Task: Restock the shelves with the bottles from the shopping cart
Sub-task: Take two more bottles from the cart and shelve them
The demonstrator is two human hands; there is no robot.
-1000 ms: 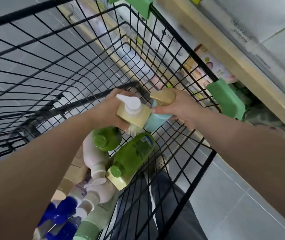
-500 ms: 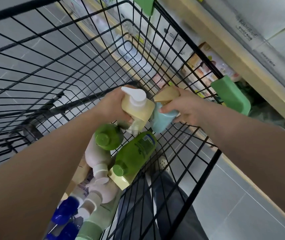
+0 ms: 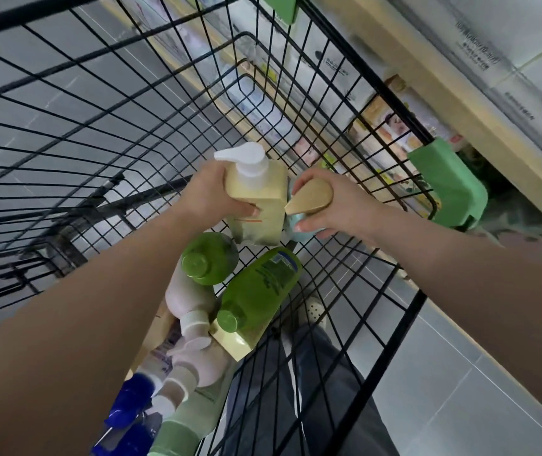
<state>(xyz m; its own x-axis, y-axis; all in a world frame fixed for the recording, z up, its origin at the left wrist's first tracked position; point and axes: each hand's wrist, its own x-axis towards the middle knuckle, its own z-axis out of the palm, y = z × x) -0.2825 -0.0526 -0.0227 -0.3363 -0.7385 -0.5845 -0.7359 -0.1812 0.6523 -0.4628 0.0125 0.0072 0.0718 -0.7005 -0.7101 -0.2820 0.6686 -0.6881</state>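
Above the black wire shopping cart (image 3: 171,103), left hand (image 3: 210,195) gripped a cream square pump bottle (image 3: 256,205), right hand (image 3: 338,205) fingers curled round a pale-blue tan-capped bottle (image 3: 306,209), both lifted but unshelved; green, pink, blue bottles remained inside.

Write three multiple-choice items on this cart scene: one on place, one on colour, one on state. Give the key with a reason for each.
1. Where do the green bottles lie?
A. in the cart
B. on the shelf
C. on the floor

2. What colour is the pump head on the bottle in the left hand?
A. blue
B. white
C. black

3. What is the right hand doing?
A. hanging open
B. pushing the cart
C. gripping a bottle

Key: A, both green bottles rest inside the wire cart. B, the left hand holds a cream pump bottle with a white pump head. C, the right hand has its fingers curled round a tan-capped teal bottle.
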